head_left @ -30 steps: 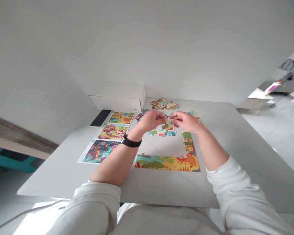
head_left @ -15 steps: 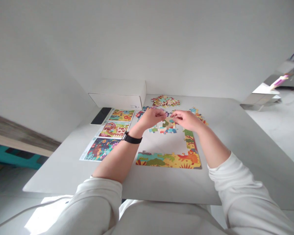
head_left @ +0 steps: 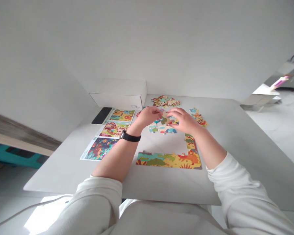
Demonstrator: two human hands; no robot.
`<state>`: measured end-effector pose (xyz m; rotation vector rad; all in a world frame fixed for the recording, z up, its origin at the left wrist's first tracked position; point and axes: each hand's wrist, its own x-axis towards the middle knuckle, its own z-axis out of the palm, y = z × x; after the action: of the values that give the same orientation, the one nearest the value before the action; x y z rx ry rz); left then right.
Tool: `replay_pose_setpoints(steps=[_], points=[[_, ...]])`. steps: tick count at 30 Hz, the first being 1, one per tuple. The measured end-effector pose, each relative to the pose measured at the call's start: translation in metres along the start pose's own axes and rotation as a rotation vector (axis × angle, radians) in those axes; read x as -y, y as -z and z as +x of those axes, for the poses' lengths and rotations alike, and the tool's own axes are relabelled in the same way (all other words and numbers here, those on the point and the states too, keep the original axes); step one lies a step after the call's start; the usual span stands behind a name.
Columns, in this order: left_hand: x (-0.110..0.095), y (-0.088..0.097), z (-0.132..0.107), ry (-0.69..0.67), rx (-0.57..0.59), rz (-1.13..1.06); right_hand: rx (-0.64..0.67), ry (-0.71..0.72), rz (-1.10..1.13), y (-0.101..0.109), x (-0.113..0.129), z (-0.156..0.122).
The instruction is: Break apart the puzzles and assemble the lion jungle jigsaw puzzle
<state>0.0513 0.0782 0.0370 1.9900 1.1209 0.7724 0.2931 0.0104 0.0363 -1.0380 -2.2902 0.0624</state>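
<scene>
My left hand [head_left: 149, 117] has its fingertips pinched together above loose jigsaw pieces; whatever they hold is too small to make out. Facing it, my right hand [head_left: 183, 121] has thumb and fingers apart over several green, beige and blue jigsaw pieces [head_left: 168, 130]. A green-and-blue jigsaw piece [head_left: 153, 128] lies just below my left fingers. Nearer to me, a joined jigsaw border [head_left: 169, 160] with a lion and crocodiles runs along the bottom and up the right side [head_left: 190, 142]. Some pieces behind my hands are hidden.
A heap of jigsaw pieces [head_left: 166, 101] lies at the back, and more pieces [head_left: 199, 118] at the right. On the left are a picture sheet [head_left: 105, 147] and a black phone [head_left: 101, 116]. A white box [head_left: 116, 99] stands against the wall.
My right hand has moved slightly left and down, and its thumb and fingers have spread from a pinch. My left hand has shifted slightly left, still pinched.
</scene>
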Motion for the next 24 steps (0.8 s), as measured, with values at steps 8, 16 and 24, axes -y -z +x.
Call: replay_pose_setpoints(steps=[8,16,24], points=[[-0.001,-0.001,0.000,-0.002,0.023,0.025,0.013,-0.021,-0.012,-0.003,-0.004,-0.002],[0.001,-0.002,0.002,-0.021,0.058,0.019,0.052,-0.092,-0.019,0.007,-0.014,-0.008],[-0.002,0.000,-0.001,-0.066,0.079,0.186,0.143,-0.262,-0.054,0.035,-0.047,-0.041]])
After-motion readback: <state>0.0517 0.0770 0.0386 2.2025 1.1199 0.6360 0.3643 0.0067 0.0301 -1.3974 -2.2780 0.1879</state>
